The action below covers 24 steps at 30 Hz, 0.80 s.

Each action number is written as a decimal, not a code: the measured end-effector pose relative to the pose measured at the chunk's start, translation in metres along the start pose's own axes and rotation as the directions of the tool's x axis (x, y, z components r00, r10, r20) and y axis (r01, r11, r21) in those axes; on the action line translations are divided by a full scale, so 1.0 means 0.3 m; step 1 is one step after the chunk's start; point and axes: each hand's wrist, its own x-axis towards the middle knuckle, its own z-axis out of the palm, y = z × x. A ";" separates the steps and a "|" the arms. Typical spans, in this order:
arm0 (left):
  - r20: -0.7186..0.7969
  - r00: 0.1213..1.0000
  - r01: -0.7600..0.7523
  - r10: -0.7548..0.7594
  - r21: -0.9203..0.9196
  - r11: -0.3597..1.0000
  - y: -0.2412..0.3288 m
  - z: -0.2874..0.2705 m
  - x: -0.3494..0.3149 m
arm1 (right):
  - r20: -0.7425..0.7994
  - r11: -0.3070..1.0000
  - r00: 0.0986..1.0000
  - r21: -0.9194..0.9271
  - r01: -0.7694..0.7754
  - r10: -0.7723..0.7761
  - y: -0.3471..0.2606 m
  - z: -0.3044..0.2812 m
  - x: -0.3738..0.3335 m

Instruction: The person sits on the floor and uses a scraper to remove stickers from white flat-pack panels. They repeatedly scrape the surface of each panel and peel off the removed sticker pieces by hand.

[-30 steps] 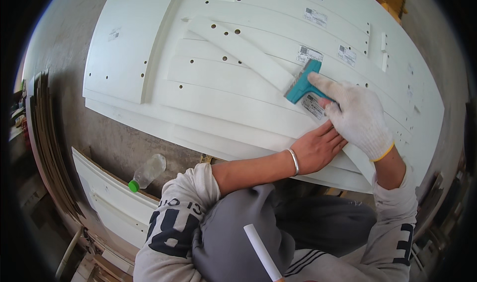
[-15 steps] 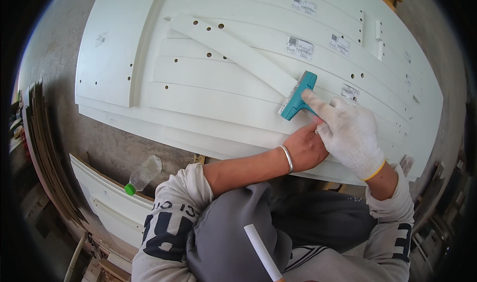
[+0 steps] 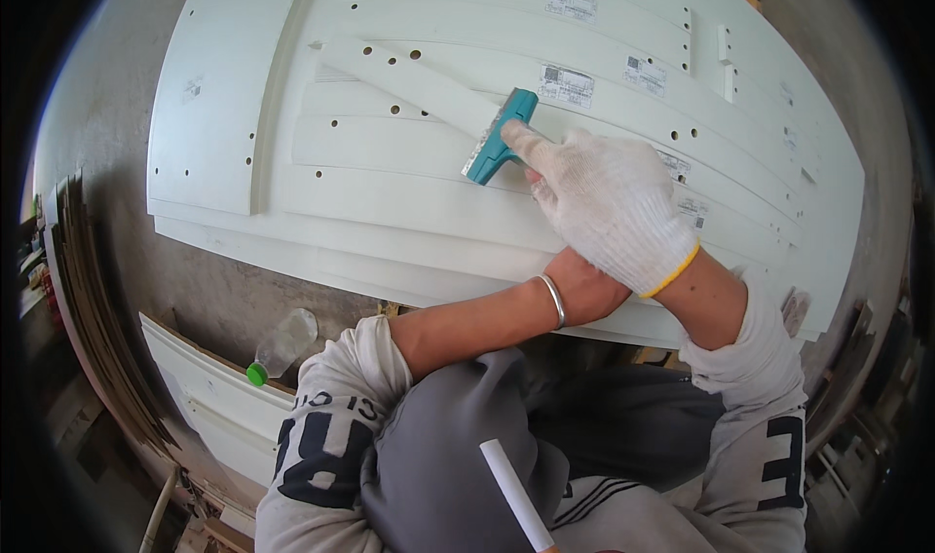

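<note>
Teal-handled scraper (image 3: 499,136) gripped in the gloved right hand (image 3: 609,207), blade edge down on a narrow white panel strip (image 3: 419,83) just beyond the fingertips. Fingers (image 3: 526,144) closed around the handle's near end, tool projecting up and away from them. Step in hand, by the look of it: scraping along the strip's surface near a printed label (image 3: 565,85), which lies just right of the blade. Next stroke likely calls for steady downward pressure, blade kept flat to avoid gouging the white finish.

Bare left hand (image 3: 584,290), silver bangle (image 3: 555,300) at the wrist, tucked under the right wrist and mostly hidden; fingers out of sight, so grasp or release cannot be told. Seems to be bracing on the near board edge.

Further out from the fingers: stacked white furniture boards (image 3: 390,192) with drilled holes, more labels on the far boards. Well to the near left, a clear plastic bottle (image 3: 282,343) with green cap on the concrete floor (image 3: 224,300). White rolled tube (image 3: 516,495) at the lap.
</note>
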 end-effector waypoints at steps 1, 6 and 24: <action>0.018 1.000 -0.017 0.016 0.033 0.999 -0.001 0.005 -0.005 | 0.010 1.000 1.000 -0.030 -0.002 0.002 -0.010 -0.021 0.021; 0.258 0.966 -0.038 0.017 0.078 0.996 -0.014 0.012 -0.023 | -0.035 0.999 0.999 -0.030 0.037 -0.038 0.082 0.004 -0.109; 0.091 0.990 -0.126 0.109 0.201 0.972 0.015 -0.046 0.015 | 0.040 0.998 0.998 -0.044 0.044 -0.042 -0.146 -0.056 0.350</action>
